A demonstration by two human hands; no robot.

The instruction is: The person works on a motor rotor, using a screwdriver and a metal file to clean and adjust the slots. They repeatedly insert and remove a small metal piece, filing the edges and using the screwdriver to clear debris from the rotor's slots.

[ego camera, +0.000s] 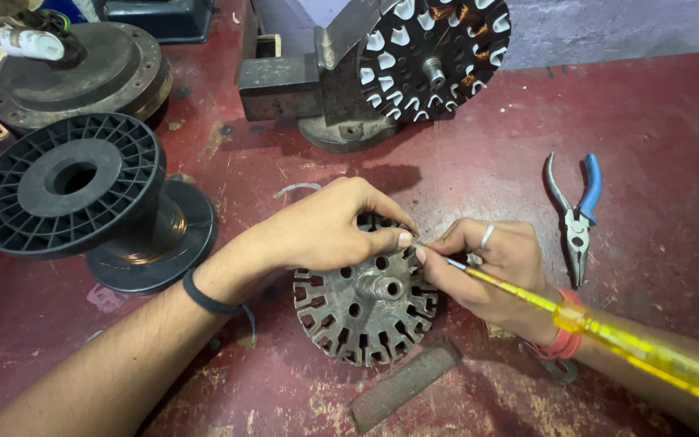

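Observation:
A round slotted metal stator core (363, 311) with a central shaft lies flat on the red workbench (657, 154). My left hand (329, 226) rests over its upper rim, thumb and forefinger pinched at the right edge. My right hand (491, 271) meets it there, gripping a screwdriver with a clear yellow handle (608, 336); its metal tip points into the slots at the rim. What the left fingers pinch is too small to tell.
Blue-handled pliers (576, 214) lie to the right. A black plastic wire spool (82, 194) stands at left. A vise (325, 89) at the back carries a second stator with copper windings (434, 53). A flat grey bar (404, 384) lies below the core.

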